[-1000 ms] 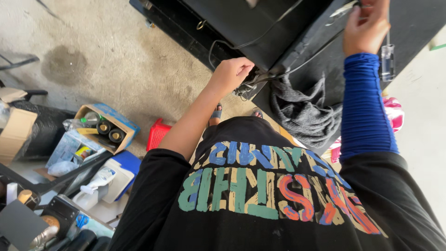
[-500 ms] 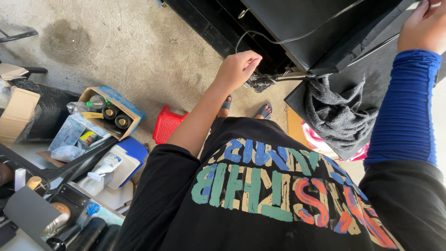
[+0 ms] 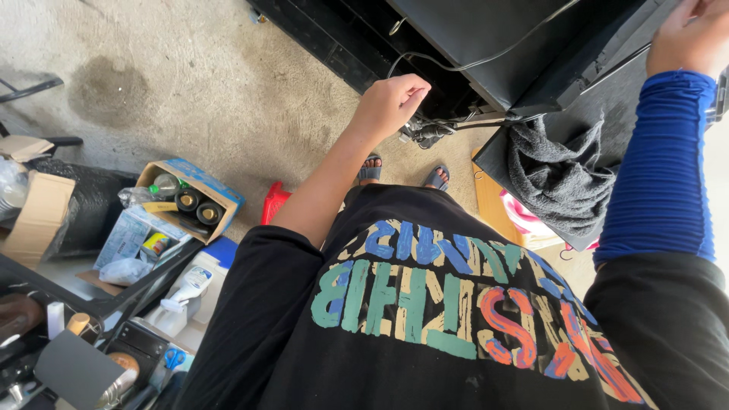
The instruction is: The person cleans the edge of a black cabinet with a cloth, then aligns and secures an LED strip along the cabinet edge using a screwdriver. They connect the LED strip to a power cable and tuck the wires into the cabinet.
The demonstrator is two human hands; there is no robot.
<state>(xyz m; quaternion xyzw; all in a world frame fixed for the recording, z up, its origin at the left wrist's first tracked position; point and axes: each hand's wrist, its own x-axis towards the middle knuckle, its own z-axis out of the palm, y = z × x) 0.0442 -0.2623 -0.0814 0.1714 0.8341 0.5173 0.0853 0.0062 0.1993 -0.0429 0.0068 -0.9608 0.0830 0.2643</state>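
A wide concrete floor (image 3: 190, 83) lies under you, with a dark stain at its upper left. Your black shirt (image 3: 425, 319), printed in coloured letters, fills the lower middle of the view. At the top sits a big black unit (image 3: 501, 45), open at the front, with a thin cable (image 3: 486, 57) looped across it. A grey towel (image 3: 558, 171) hangs bunched against a black panel (image 3: 607, 99) on the right.

Your right hand (image 3: 687, 34) rests on the upper edge of that panel, at the top right corner; a blue sleeve (image 3: 664, 167) covers the forearm. The fingers are cut off by the frame, so you cannot tell how tightly it grips.

Your left hand (image 3: 389, 102) hovers in front of the unit, fingers curled into a loose fist. Whether it pinches anything cannot be told. Just right of it and lower lies a tangle of plugs (image 3: 429, 130) on the floor.

At the left stands an open cardboard box (image 3: 190, 199) holding cans, near a red stool (image 3: 275, 203). Your sandals (image 3: 402, 173) show below the left hand.
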